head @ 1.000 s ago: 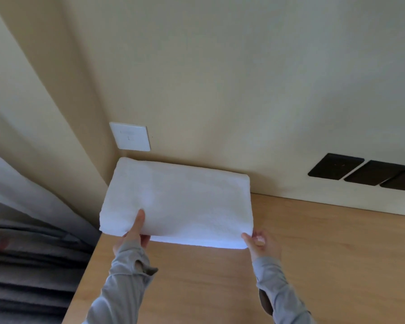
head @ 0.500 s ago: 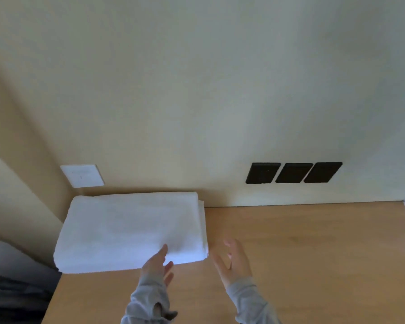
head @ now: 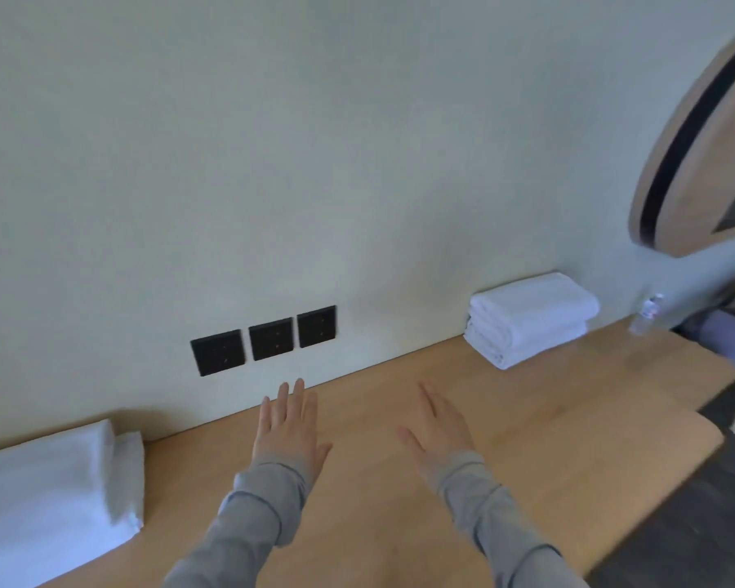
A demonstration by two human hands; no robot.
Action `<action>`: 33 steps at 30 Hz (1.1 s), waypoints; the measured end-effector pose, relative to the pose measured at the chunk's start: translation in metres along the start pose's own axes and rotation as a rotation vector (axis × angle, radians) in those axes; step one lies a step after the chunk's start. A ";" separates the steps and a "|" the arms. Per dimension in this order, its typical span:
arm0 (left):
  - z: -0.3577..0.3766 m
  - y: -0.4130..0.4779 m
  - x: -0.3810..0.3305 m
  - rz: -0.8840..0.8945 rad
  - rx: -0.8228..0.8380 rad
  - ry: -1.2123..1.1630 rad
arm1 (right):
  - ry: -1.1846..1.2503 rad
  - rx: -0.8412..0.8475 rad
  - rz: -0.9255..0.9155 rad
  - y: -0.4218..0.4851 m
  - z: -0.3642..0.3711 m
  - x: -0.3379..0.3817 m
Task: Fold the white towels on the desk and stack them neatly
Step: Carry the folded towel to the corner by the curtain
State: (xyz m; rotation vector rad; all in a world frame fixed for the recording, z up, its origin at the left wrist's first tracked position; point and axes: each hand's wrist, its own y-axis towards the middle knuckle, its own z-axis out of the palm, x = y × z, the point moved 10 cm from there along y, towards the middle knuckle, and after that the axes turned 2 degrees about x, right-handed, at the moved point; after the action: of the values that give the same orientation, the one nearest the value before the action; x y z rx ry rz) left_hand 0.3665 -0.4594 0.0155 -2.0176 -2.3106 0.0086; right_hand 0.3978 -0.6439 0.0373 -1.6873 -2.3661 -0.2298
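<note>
A stack of folded white towels (head: 52, 498) lies at the left end of the wooden desk (head: 548, 426), against the wall. A second pile of folded white towels (head: 527, 318) sits further right by the wall. My left hand (head: 289, 426) and my right hand (head: 440, 426) hover over the bare middle of the desk, palms down, fingers spread, holding nothing. Both are well apart from either pile.
Three black wall sockets (head: 266, 339) sit just above the desk behind my hands. A round wood-framed mirror (head: 696, 142) hangs at the upper right. A clear water bottle (head: 646, 314) stands past the right pile. Dark floor (head: 675, 524) lies beyond the desk's right edge.
Both hands let go of the folded towel on the left stack and moved right over the desk. The view swung right, bringing the second pile and the mirror into sight.
</note>
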 end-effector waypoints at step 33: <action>-0.021 0.238 -0.431 0.175 -0.097 0.007 | -0.431 0.020 0.175 0.088 -0.135 -0.459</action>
State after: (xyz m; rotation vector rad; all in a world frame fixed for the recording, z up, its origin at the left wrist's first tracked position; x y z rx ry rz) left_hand 0.6610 -0.8550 0.0019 -2.2558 -2.1630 -0.1017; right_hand 0.6376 -1.0675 0.0416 -2.0936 -2.4662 0.2087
